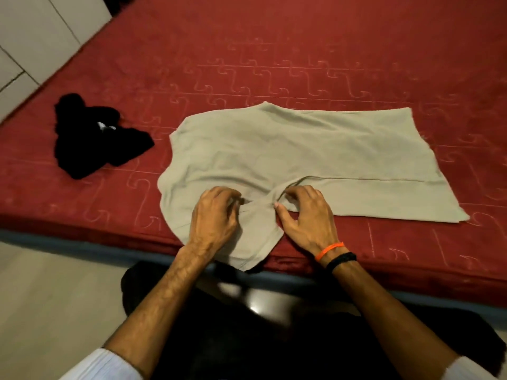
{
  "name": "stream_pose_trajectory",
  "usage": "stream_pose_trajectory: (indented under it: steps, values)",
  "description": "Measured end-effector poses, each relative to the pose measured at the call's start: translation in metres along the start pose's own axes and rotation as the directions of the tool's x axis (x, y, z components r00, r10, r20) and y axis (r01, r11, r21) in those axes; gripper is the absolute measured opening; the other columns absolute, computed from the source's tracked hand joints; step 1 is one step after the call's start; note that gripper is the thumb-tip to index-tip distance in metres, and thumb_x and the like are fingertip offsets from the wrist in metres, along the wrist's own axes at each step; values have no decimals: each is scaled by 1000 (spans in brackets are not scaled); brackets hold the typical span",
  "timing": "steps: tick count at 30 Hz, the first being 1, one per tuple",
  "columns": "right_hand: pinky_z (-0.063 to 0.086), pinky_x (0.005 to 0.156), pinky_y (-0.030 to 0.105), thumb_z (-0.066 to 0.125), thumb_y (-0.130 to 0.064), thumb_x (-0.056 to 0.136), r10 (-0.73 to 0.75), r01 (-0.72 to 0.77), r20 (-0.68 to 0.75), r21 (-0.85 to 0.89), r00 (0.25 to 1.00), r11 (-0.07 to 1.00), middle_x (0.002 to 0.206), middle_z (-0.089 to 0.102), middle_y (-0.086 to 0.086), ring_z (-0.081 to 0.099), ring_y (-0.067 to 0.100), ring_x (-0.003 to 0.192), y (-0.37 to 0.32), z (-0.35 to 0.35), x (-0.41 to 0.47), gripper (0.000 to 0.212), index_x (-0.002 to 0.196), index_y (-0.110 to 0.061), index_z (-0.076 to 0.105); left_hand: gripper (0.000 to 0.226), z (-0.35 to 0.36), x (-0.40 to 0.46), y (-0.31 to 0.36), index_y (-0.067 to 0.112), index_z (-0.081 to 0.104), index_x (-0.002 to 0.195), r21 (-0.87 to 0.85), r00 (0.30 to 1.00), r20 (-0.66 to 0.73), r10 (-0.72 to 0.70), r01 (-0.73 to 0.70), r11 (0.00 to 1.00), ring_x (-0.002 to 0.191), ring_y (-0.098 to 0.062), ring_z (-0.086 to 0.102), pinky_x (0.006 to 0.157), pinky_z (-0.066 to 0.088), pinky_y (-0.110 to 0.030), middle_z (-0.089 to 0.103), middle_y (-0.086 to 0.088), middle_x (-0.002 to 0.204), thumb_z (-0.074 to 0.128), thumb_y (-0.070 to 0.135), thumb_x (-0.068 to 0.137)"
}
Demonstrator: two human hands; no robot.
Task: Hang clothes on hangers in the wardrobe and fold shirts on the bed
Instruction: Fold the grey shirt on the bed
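The pale grey-green cotton T-shirt (288, 152) lies spread flat near the front edge of the red quilted bed (301, 50). The left hand (214, 215) and right hand (304, 215) each pinch its near sleeve. Soft, light and limp, it likely handles best by seams. A crumpled black garment (96, 135) lies well apart.

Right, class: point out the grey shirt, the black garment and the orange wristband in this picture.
grey shirt (296, 144): head view, on its flat middle panel.
black garment (90, 138): head view, centre of the crumpled pile on the bed.
orange wristband (327, 250): head view, on the band at the right wrist.
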State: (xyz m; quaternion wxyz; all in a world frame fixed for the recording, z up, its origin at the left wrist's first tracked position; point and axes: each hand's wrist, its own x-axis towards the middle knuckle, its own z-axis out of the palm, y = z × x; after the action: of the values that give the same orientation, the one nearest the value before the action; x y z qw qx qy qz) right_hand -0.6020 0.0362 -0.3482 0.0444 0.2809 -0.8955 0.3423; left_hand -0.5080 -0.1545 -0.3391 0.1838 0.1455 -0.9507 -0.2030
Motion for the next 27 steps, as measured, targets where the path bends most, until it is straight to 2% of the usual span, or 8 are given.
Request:
stream_pose_trajectory:
  steps: [4,7,9,14,18,21,24,27]
  values:
    - [50,82,30,74,-42,82,263,-265,33,113,964,958,89,68,0,65,21,88,-20,7,8,37,102,-13,64,29,-23,-10,-41,15,72,100,34,985,151,-86,82,996,93,-28,63,85,48,-35,71,-3,99,64,6,73]
    - [55,86,38,75,-58,71,511,-524,117,139,851,840,78,71,-1,69,23,86,-20,15,16,47,92,-18,63,46,-40,-18,-66,15,70,105,70,968,244,-57,41,997,99,-25,62,88,46,-31,70,0,106,72,-1,62]
    - [60,77,42,74,-63,66,594,-627,205,190,778,756,65,72,0,72,23,73,-19,15,21,47,73,-18,66,52,-47,-23,-81,12,68,115,51,961,276,6,-21,998,112,-25,60,96,46,-34,67,-2,120,71,1,64]
    - [55,59,29,74,-62,71,580,-665,418,82,699,743,57,70,-3,69,15,57,-29,6,30,52,56,-13,68,81,-56,-34,-108,14,56,136,13,935,344,88,-99,995,132,-14,49,112,36,-25,53,2,144,62,-4,56]
    - [49,55,26,81,-42,76,552,-703,474,239,686,670,53,54,-5,55,12,57,-33,6,38,51,48,-22,42,47,-66,-34,-115,11,69,115,-55,958,255,129,-118,991,123,-13,59,108,46,-32,62,1,134,50,11,72]
    - [52,52,25,77,-34,82,537,-783,593,301,600,544,61,59,-3,58,13,57,-37,4,44,25,69,-19,62,38,-64,-35,-121,12,72,111,-100,968,221,116,-96,990,119,-11,61,107,46,-31,66,3,128,47,22,84]
    - [45,37,17,72,-24,82,425,-902,799,333,425,276,60,53,-1,50,7,39,-38,7,62,12,84,-16,64,28,-59,-30,-119,11,74,106,-177,994,85,-68,82,981,96,-14,68,91,49,-24,75,1,103,50,17,92]
    - [57,56,20,61,-18,90,280,-756,826,561,488,-337,73,69,9,67,15,52,-45,25,86,23,109,-5,62,17,-54,-14,-115,14,65,93,-163,939,37,-342,343,925,81,-26,63,74,46,-35,71,-4,87,53,24,99]
